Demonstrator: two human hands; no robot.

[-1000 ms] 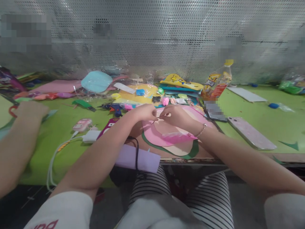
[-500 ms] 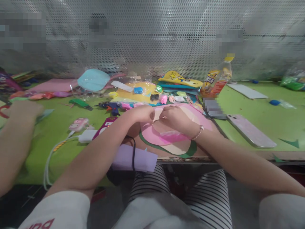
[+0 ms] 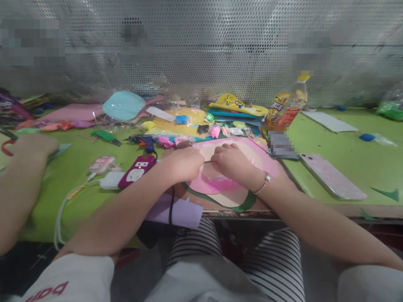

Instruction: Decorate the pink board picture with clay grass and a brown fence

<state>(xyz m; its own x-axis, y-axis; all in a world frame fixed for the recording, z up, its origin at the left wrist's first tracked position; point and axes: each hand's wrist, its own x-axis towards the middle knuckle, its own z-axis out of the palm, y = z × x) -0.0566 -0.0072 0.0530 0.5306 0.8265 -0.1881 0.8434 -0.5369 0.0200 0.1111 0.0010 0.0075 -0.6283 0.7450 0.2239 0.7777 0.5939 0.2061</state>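
Observation:
Both hands are above a layered sheet of pink and cream (image 3: 267,157) with a green edge (image 3: 245,204). My left hand (image 3: 187,164) is closed over the sheet's left part, its fingertips pinching one end of a thin dark strand (image 3: 208,162). The strand's other end runs into the closed fingers of my right hand (image 3: 231,161), close beside it. Its material is too small to make out. A bright pink translucent patch (image 3: 217,184) lies on the sheet below my hands.
Another person's hand (image 3: 37,147) is at the left by red-handled scissors (image 3: 8,147). A purple device (image 3: 137,171) with a white plug and cable lies left of my forearm. Bagged coloured lumps (image 3: 181,120) sit behind. A bottle (image 3: 288,105) and phone (image 3: 333,176) are at right.
My left hand has come down slightly nearer to me and its fingers look more curled. My right hand stays close to its place. The view has shifted a little.

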